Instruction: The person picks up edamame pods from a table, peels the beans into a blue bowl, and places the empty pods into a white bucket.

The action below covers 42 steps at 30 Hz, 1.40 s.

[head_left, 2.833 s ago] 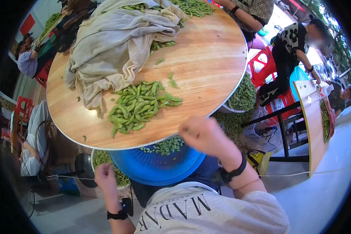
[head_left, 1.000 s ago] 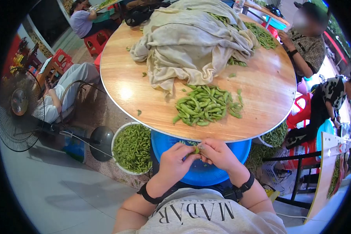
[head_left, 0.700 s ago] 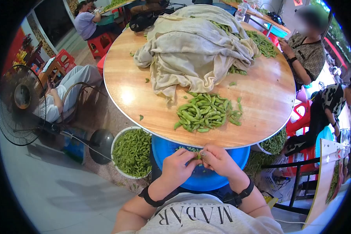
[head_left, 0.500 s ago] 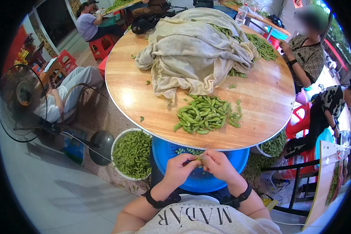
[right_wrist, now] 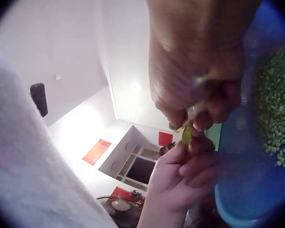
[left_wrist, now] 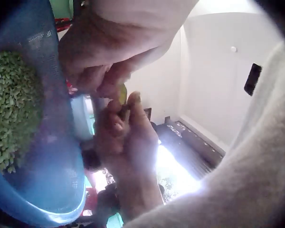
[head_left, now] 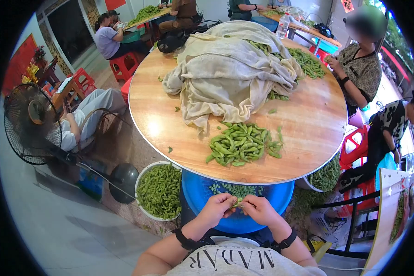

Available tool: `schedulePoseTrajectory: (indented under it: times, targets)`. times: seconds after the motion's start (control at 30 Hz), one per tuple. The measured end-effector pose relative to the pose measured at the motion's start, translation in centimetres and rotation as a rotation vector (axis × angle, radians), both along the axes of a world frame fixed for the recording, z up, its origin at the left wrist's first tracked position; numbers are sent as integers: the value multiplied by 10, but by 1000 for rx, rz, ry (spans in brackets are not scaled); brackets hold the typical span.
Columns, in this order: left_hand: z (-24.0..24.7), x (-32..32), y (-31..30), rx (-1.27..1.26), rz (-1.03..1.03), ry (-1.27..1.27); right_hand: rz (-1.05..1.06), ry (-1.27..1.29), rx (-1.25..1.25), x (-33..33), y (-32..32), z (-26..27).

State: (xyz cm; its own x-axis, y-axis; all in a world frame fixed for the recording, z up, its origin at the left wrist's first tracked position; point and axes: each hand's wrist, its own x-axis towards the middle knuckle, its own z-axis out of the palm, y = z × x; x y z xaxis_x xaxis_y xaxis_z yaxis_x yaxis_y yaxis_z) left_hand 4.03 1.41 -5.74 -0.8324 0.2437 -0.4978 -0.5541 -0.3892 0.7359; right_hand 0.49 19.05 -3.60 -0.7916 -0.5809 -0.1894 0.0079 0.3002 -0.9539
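Observation:
Over the blue basin [head_left: 207, 202] the left hand [head_left: 214, 209] and the right hand [head_left: 262, 210] meet, fingertips close together. Between them they pinch one green pod [head_left: 237, 203]. From the left wrist, the pod [left_wrist: 123, 94] shows between the left hand [left_wrist: 114, 42] above and the right hand [left_wrist: 128, 137] below. In the right wrist view the same pod [right_wrist: 186, 135] sits between the right hand [right_wrist: 199, 71] and the left hand [right_wrist: 180, 175]. Shelled beans [right_wrist: 278, 104] lie in the basin. Loose pods [head_left: 241, 143] are heaped near the round table's edge.
The round table [head_left: 308, 138] carries a cloth [head_left: 230, 69] over more pods. A white bucket of pods [head_left: 159, 191] stands left of the basin, beside a fan [head_left: 34, 122]. Another bucket of pods [head_left: 325, 175] is under the table's right edge. Several people sit around.
The hands came together from apart and now hold a pod over the basin. The head view has shifted, so the table sits lower and more of the room's far side shows.

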Motion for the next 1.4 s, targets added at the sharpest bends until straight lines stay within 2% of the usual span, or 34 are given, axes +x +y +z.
schedulePoseTrajectory:
  times: [0.1, 0.2, 0.23, 0.33, 0.43, 0.53, 0.63, 0.73, 0.83, 0.93, 1.03, 1.13, 1.23, 1.33, 1.4]
  targets:
    - [-5, 0, 5, -322, -52, 99, -34, 6, 77, -2, 4, -15]
    - [-21, 3, 11, -757, -87, 431, -135, 128, 58, -5, 1, -10]
    - [-17, 2, 12, -735, -107, 374, -176, 181, 36, -6, -1, -7]
    - [-17, -1, 7, -460, -147, 189, -106, 126, 36, -10, -3, -10]
    - [-21, 0, 0, -338, -241, 126, -67, 65, 78, -11, -1, -21]
    - [-12, 0, 0, -432, -280, 140, -49, 155, 175, -8, -2, -35]
    - [-15, 4, 3, -654, -193, 246, -142, 417, 299, -6, -3, -43]
    - [-23, 5, 6, -717, -79, 309, -197, 421, 261, -5, -3, -30]
    - [-9, 0, 8, -559, -74, 257, -132, 131, 97, -6, -4, -31]
    - [-17, 3, 8, -350, -67, 156, -39, -99, 41, -14, 2, -32]
    - [-21, 3, 9, -333, -36, 168, 4, -93, 103, -13, 2, -32]
    - [-23, 1, 10, -382, -136, 215, -78, -37, 120, -10, -3, -29]
    - [-14, 1, 11, -459, -132, 194, -154, 436, 273, -6, -6, -47]
    - [-17, -2, 9, -590, -77, 204, -282, 535, 247, -3, -7, -32]
    - [-9, -3, 9, -596, -59, 206, -175, 449, 147, -4, -9, -30]
